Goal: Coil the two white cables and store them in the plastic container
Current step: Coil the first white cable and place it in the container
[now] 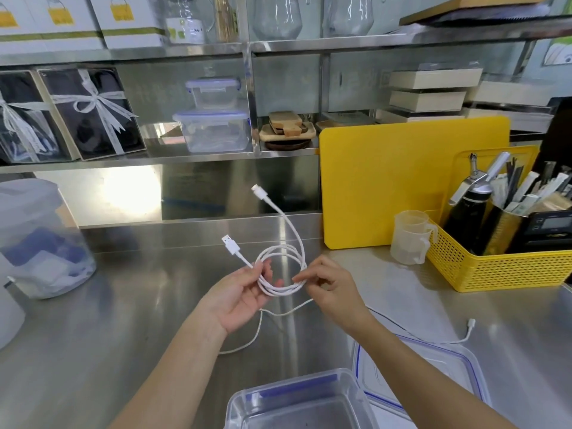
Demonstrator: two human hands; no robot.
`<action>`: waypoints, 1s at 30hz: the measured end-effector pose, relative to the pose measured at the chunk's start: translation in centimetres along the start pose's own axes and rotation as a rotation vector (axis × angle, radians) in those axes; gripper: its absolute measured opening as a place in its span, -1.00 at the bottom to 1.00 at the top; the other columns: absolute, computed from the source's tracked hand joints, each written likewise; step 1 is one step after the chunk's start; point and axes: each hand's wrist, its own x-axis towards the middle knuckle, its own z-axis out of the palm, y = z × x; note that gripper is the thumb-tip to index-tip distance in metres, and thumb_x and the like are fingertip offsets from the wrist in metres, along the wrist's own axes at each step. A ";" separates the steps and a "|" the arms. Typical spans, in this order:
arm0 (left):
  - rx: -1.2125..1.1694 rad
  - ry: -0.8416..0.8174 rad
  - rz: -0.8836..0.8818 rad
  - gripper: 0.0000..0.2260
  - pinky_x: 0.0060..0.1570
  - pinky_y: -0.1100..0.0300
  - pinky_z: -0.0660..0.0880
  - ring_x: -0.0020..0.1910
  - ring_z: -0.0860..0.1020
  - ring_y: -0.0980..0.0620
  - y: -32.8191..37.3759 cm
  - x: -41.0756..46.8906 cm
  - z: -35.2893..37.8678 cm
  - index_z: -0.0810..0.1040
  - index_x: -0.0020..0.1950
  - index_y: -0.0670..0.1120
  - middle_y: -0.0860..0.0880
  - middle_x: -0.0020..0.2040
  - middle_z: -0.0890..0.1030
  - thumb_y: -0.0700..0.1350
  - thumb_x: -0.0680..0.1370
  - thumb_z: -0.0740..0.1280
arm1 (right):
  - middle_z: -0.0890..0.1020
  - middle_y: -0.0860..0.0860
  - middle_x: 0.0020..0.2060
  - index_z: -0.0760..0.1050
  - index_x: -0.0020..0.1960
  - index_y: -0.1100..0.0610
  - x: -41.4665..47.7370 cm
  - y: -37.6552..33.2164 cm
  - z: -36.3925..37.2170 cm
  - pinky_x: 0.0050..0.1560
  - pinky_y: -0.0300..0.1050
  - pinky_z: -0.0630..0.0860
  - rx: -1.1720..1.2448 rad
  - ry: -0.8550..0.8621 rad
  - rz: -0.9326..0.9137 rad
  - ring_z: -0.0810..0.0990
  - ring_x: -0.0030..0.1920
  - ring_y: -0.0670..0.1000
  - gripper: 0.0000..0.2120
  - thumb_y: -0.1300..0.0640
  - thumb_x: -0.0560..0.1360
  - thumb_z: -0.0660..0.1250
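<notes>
A white cable (283,257) is wound into a loop held above the steel counter. My left hand (244,292) grips the loop's left side, with the USB plug sticking up past it. My right hand (331,289) pinches the right side of the loop, and the free end with a small plug rises toward the back. A second white cable (433,341) lies loose on the counter under my arms, its small plug at the right. The clear plastic container (349,382) stands open at the front edge. Its blue-trimmed lid (458,360) lies flat to the right.
A yellow perforated basket (501,270) with utensils and a black bottle stands at the right, with clear measuring cups (408,236) beside it. A yellow cutting board (387,181) leans on the back wall. A large clear tub (34,239) sits at the left. Shelves above hold boxes and containers.
</notes>
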 end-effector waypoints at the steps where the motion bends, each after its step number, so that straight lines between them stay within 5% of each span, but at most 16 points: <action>1: 0.044 0.017 0.026 -0.87 -0.27 0.03 0.65 -0.43 0.62 0.11 0.0 0.0 -0.1 0.53 -0.06 -0.29 -0.07 -0.41 0.63 -0.29 0.56 0.20 | 0.51 -0.03 -0.24 0.62 -0.14 0.12 -0.1 -0.1 0.2 -0.24 -0.28 0.41 0.029 -0.007 0.033 0.49 -0.23 -0.09 -0.73 0.44 0.40 0.27; 5: 0.179 0.116 0.070 -0.91 -0.30 0.04 0.64 -0.44 0.62 0.08 -0.5 0.0 -0.6 0.55 -0.11 -0.28 -0.10 -0.43 0.61 -0.34 0.53 0.25 | 0.51 -0.01 -0.10 0.42 0.16 0.02 0.2 -1.0 1.1 -0.16 -0.25 0.48 0.041 0.091 0.163 0.51 -0.14 -0.10 -0.75 0.16 0.49 0.30; 9: 0.247 0.148 0.092 -0.90 -0.37 0.12 0.63 -0.45 0.60 0.07 -1.3 -0.4 -0.3 0.56 -0.15 -0.28 -0.12 -0.40 0.57 -0.37 0.50 0.27 | 0.44 0.01 0.10 0.17 0.42 0.06 0.7 -1.1 1.6 -0.06 -0.11 0.54 -0.414 0.018 0.117 0.49 -0.05 -0.03 -0.57 0.07 0.57 0.15; 12: 0.295 0.141 0.109 -0.88 -0.32 0.12 0.63 -0.42 0.60 0.06 -1.5 -0.4 -0.1 0.58 -0.14 -0.25 -0.09 -0.42 0.60 -0.37 0.51 0.26 | 0.40 0.03 0.23 0.20 0.40 0.12 0.6 -0.5 1.9 0.01 -0.13 0.53 -0.518 0.004 0.121 0.49 0.04 -0.02 -0.60 0.06 0.59 0.11; 17: 0.520 0.152 0.245 -0.86 -0.24 0.18 0.62 -0.38 0.61 0.06 -1.9 -0.7 0.0 0.60 -0.17 -0.20 -0.08 -0.39 0.62 -0.35 0.52 0.29 | 0.50 0.04 0.09 0.33 0.27 0.12 0.5 0.1 1.9 -0.04 -0.03 0.50 -0.695 -0.194 0.173 0.53 0.01 0.06 -0.54 -0.11 0.49 0.24; 20: 0.767 0.180 0.381 -0.85 -0.16 0.25 0.50 -0.25 0.56 0.02 -2.3 -0.6 0.2 0.61 -0.16 -0.15 -0.12 -0.26 0.61 -0.29 0.54 0.28 | 0.58 0.11 -0.05 0.43 0.04 0.15 0.7 -0.1 1.8 -0.08 0.00 0.47 -0.625 -0.170 0.245 0.55 -0.07 0.13 -0.79 0.07 0.48 0.30; 24: 1.170 0.236 0.457 -0.80 0.06 0.06 0.40 -0.04 0.51 -0.06 -2.8 -0.2 0.4 0.55 0.00 -0.18 -0.16 -0.04 0.57 -0.12 0.60 0.18 | 0.60 0.15 -0.13 0.44 -0.02 0.20 0.9 -0.5 2.0 -0.11 0.01 0.52 -0.562 -0.111 0.251 0.54 -0.18 0.12 -0.91 0.19 0.51 0.23; 28: 1.051 0.190 0.337 -0.83 0.06 0.04 0.44 -0.02 0.58 -0.10 -2.6 -0.4 0.9 0.49 -0.09 -0.09 -0.07 -0.15 0.62 -0.14 0.61 0.14 | 0.58 0.11 -0.09 0.41 0.03 0.15 0.9 -0.3 2.0 -0.04 0.08 0.55 -0.542 -0.102 0.273 0.56 -0.13 0.11 -0.89 0.17 0.51 0.24; 30: 1.011 0.186 0.324 -0.83 0.02 0.03 0.47 -0.10 0.62 -0.10 -2.5 -0.3 1.1 0.48 -0.13 -0.06 -0.03 -0.25 0.63 -0.16 0.61 0.15 | 0.56 0.11 -0.03 0.39 0.06 0.11 0.8 -0.4 2.0 -0.10 0.04 0.54 -0.684 -0.030 0.075 0.55 -0.11 0.11 -0.79 0.20 0.45 0.33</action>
